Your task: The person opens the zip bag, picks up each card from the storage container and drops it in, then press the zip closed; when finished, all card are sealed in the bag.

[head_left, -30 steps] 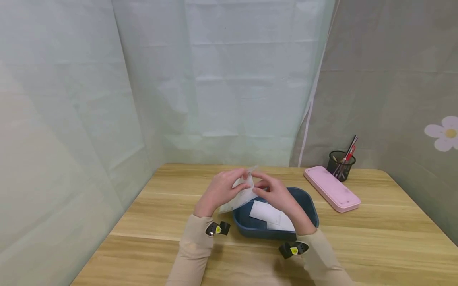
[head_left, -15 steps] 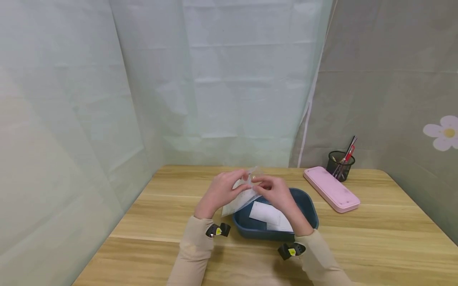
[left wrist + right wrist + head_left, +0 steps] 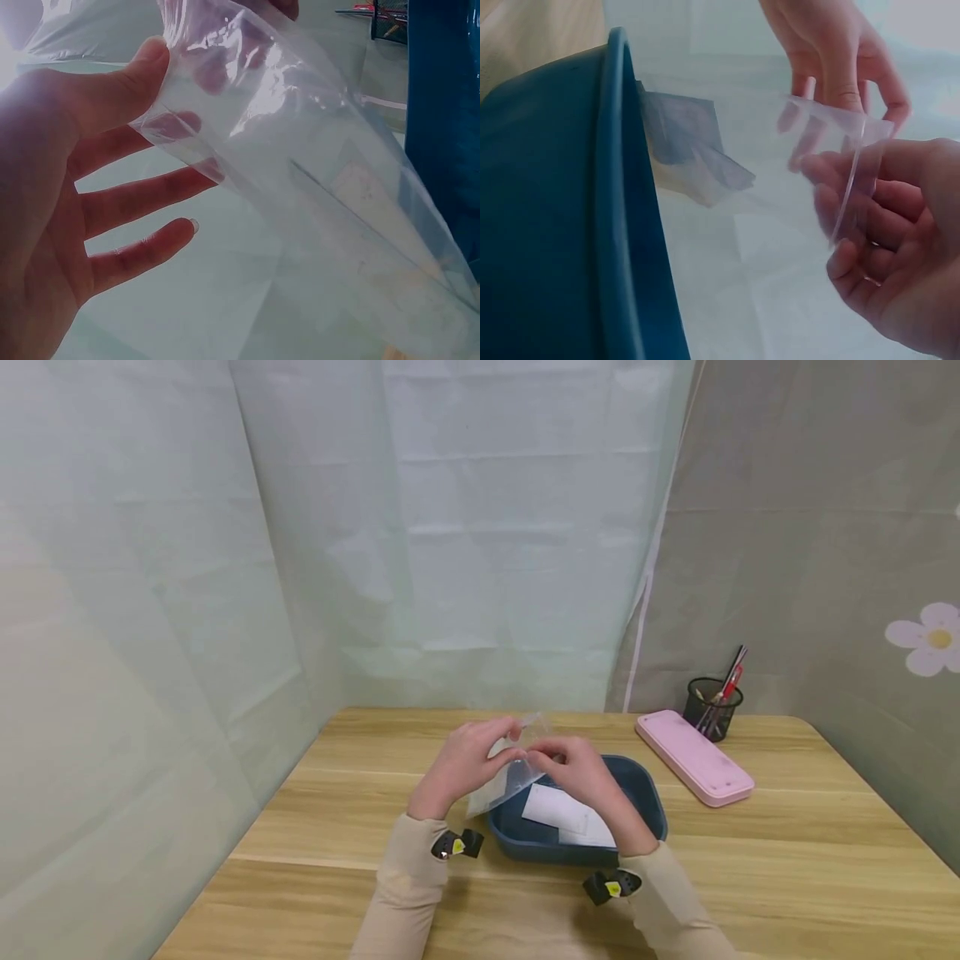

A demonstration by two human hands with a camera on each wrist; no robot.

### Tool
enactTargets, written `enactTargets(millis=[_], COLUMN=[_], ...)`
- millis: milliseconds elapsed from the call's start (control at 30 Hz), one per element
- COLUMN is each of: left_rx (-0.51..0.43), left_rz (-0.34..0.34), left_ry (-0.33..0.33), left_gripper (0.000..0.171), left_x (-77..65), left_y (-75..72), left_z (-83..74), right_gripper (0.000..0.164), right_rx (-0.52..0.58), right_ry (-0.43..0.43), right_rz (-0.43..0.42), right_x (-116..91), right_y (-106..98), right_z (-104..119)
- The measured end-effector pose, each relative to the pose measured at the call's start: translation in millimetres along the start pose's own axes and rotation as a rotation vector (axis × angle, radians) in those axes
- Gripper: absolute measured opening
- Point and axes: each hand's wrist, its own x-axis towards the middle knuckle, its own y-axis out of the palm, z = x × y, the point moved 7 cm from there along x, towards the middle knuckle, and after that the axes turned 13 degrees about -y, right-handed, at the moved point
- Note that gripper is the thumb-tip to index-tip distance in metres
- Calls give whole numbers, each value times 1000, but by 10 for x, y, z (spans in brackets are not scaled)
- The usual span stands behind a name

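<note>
In the head view, the left hand [image 3: 461, 764] is pinching a clear bag [image 3: 501, 783] near its top, while the right hand [image 3: 581, 770] is bringing index finger and thumb together on the film, a gap between them having narrowed over the last second. The bag is hanging tilted over the left edge of a blue bin [image 3: 547, 853], its lower corner now sitting a little lower. White slips [image 3: 555, 807] are lying in the bin, which is standing on the counter [image 3: 330, 827]. In the left wrist view, the left thumb is pressing the gathered film, with straighter fingers showing behind it and flat contents [image 3: 375, 202] lying inside. In the right wrist view, the right hand is gripping the bag's end beside a pale strip [image 3: 847, 187], its fingers bent; the bag is spanning beside the bin wall. Both hands are now apparently controlling the bag's end, suggesting that work there is continuing.
</note>
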Motion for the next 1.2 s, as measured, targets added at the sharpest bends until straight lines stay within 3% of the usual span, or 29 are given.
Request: enactTargets(millis=[300, 400, 500, 567, 700, 867, 967, 1067, 1200], left_rx=[-33, -35, -41, -44, -44, -65, -64, -58, -49], left_rz=[-16, -20, -11, -8, -9, 1, 8, 4, 5], left_ry=[-26, -28, -36, -43, -56, -68, -82, -83, -66], left_gripper=[23, 23, 22, 21, 22, 21, 20, 20, 20], left_x=[6, 20, 16, 6, -9, -18, -21, -22, -32], left_y=[-43, -70, -86, -90, -97, -121, -139, -147, -134], left_z=[97, 118, 123, 122, 140, 163, 172, 175, 166], right_gripper=[15, 16, 16, 14, 10, 9, 19, 36, 56], right_rx=[49, 51, -2, -70, -230, -345, -386, -412, -433], right_ry=[24, 51, 66, 56, 18, -83, -113, -53, 44], right_rz=[-281, -313, -266, -179, 94, 475, 675, 829, 948], right_x=[-2, 14, 37, 73, 174, 222, 181, 109, 10], right_y=[-359, -491, -577, -594, -500, -182, 20, 168, 305], right_z=[-31, -118, -190, -207, -237, -313, -361, -434, -495])
